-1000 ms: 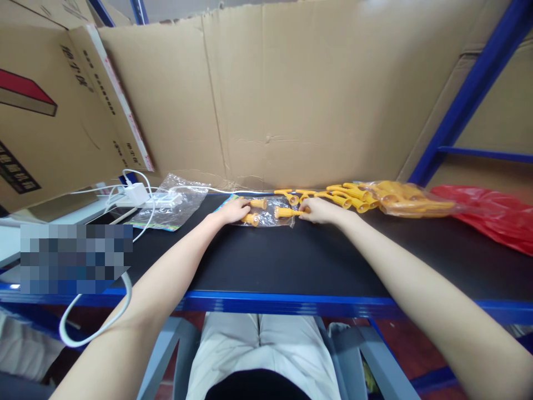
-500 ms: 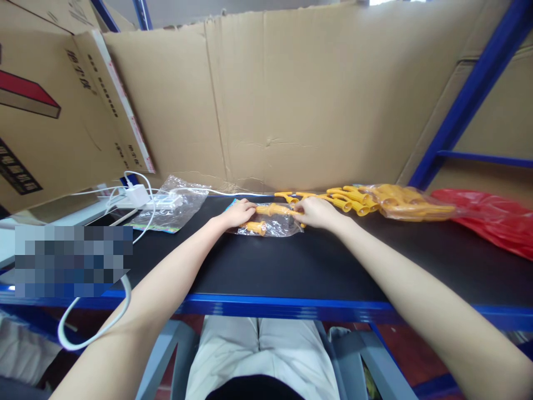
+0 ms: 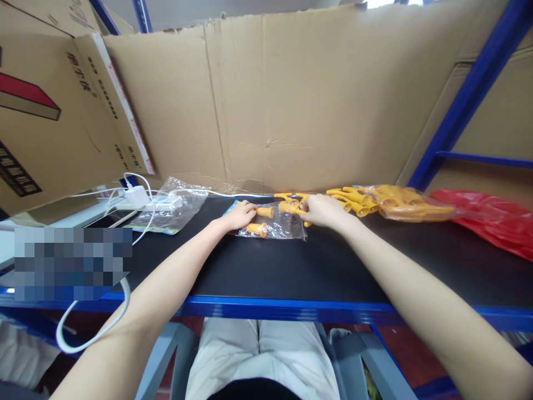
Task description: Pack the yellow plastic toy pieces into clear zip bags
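Observation:
A clear plastic bag (image 3: 287,229) lies flat on the black tabletop, with a bit of blue and green print at its left end. My left hand (image 3: 241,215) rests over that end, its fingers bent and closed on it. From under the fingertips sticks a yellow flared plastic piece (image 3: 265,212); a second yellow flared piece (image 3: 256,229) lies just below, at the bag. Above the bag's right end, my right hand (image 3: 322,211) pinches another yellow piece (image 3: 288,207), its wide end pointing left. Whether the pieces are inside the plastic is hard to tell.
Several loose yellow pieces (image 3: 353,201) lie to the right, beside a filled clear bag (image 3: 403,203) and red plastic (image 3: 483,214). At left are another clear bag (image 3: 189,205), a white charger (image 3: 136,196) and cables. A cardboard wall (image 3: 291,100) stands behind.
My right hand has shifted slightly right with its yellow piece, so a gap now separates it from the piece by my left hand. My left hand has stayed in place.

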{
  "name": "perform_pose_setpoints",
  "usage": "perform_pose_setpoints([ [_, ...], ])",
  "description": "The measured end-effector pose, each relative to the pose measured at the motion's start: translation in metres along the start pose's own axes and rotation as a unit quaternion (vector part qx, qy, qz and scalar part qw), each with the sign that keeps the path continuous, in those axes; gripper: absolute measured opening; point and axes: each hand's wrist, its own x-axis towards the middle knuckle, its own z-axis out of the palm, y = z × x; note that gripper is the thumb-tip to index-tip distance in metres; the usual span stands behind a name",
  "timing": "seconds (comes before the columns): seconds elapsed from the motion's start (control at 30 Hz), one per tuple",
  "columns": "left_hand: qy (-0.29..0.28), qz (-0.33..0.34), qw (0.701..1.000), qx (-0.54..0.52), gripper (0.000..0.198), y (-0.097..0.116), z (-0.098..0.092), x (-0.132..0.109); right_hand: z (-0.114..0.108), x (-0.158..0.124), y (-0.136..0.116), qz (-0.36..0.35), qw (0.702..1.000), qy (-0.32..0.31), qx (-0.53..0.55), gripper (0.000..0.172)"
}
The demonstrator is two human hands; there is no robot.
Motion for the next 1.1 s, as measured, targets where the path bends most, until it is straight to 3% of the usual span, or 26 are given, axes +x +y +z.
perform_pose_setpoints([
  [0.23,-0.003,-0.010,0.999,-0.045,0.042,0.004,0.000,0.001,0.003,0.001,-0.004,-0.004,1.000,-0.021,-0.003,0.018],
  [0.53,-0.010,0.013,0.996,-0.087,0.033,0.005,0.006,0.001,0.013,0.004,-0.006,-0.037,0.999,-0.003,-0.014,0.018],
  [0.8,-0.001,0.036,0.998,-0.053,0.038,0.007,0.005,-0.002,0.010,0.006,0.001,-0.031,0.997,-0.010,0.070,0.020],
  [0.93,0.035,-0.030,0.999,-0.001,0.050,0.008,0.005,-0.005,0.015,0.009,0.003,-0.017,0.996,0.013,0.090,0.017],
  [1.1,-0.001,-0.059,0.998,-0.028,0.058,0.009,0.005,-0.006,0.021,0.011,0.000,-0.017,0.996,0.034,0.082,0.015],
])
